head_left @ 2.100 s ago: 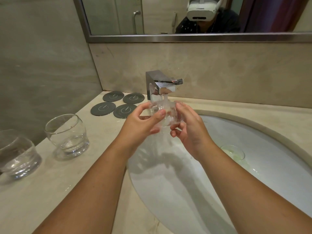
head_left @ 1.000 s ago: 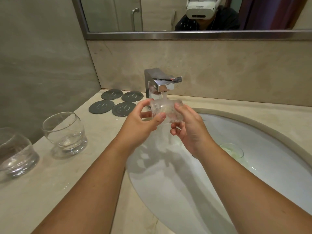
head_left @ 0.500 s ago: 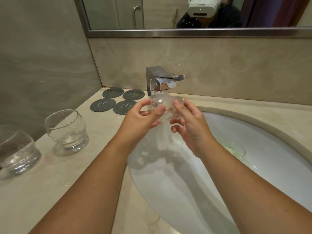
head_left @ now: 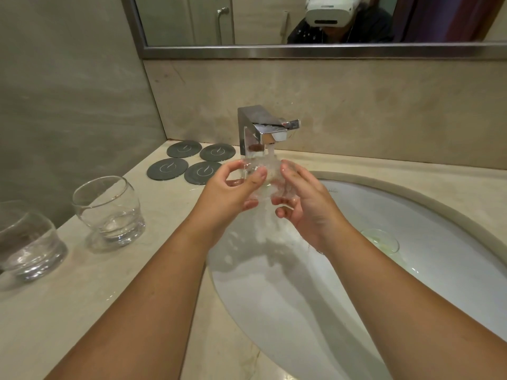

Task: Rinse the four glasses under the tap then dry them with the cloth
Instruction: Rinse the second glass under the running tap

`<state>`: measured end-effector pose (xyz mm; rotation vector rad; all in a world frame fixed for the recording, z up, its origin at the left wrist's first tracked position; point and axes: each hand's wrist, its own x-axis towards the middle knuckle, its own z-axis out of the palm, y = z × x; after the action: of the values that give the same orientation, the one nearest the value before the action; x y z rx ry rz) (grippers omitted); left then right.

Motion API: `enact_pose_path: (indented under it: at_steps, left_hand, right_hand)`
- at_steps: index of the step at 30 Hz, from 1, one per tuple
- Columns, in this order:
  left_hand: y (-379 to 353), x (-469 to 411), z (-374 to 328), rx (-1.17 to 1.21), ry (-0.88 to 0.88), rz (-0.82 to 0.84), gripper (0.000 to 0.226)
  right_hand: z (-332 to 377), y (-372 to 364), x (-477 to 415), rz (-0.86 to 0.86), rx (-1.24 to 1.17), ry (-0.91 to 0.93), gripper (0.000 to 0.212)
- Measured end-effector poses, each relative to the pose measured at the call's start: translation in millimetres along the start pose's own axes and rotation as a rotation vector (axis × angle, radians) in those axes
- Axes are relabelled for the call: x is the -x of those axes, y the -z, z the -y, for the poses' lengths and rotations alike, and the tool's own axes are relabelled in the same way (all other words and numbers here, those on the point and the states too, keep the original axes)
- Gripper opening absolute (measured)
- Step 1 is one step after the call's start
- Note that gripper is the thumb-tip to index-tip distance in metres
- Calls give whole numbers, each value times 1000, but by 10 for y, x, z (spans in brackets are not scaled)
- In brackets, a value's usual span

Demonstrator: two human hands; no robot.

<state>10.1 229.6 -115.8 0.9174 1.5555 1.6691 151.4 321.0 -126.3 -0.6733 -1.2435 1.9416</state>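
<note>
marble vanity top [head_left: 137, 270]: rinsing step; both hands, left hand [head_left: 229, 194] and right hand [head_left: 304, 204], curl fingers round a glass tumbler [head_left: 262, 176] under the running tap [head_left: 264, 130]. next: likely set it beside the two tumblers [head_left: 109, 209].

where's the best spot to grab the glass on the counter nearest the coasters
Probably round the glass at its wide belly, coming from the sink side: it stands upright on a thick base, narrows toward the rim, and another glass and the wall crowd its left.
</note>
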Motion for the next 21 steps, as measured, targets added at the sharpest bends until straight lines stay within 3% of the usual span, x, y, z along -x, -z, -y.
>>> enact_pose_path:
  at_steps: [2,5,9,13,16,21]
  left_hand:
    - [14,-5,6,21,43,50,88]
    - [33,-3,45,-149,-22,125,98]
    - [42,-14,65,-218,-73,30,95]
    - [25,-41,72,-147,-36,-15,92]
    - [22,-65,62,-68,-7,-19,107]
    - [25,-20,47,-159,-50,87,110]
  right_hand:
    - [5,-5,7,-32,6,31,39]
    - [4,-6,-5,-66,2,21,47]
    - [-24,-8,-24,-63,61,-59,61]
    - [-41,-18,-33,-19,45,-94,51]
    - [-28,-17,-15,-8,43,-8,39]
    - [-3,-25,6,-53,25,45,43]
